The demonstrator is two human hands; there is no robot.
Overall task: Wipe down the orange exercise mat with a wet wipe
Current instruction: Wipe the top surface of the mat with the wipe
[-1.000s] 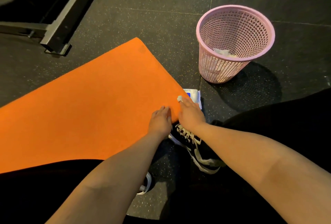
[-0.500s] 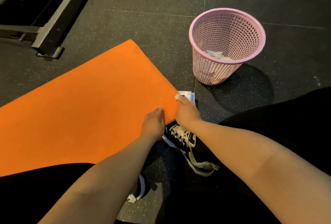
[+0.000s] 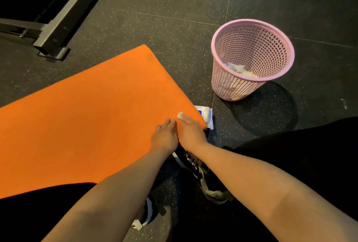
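Right hand is moved onto orange foam exercise mat corner | small white wet wipe seemingly pressed under its straight fingers | left hand laid flat on mat, empty | wiping judged barely begun

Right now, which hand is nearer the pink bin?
Right. The right hand lies on the mat, at the corner toward the bin; the left hand lies beside it, further away.

- Wipe: only a white tip shows; rest under right hand.
- Pack: partly under mat corner; print unreadable.
- Mat: cut off at left frame edge; near edge behind leg.
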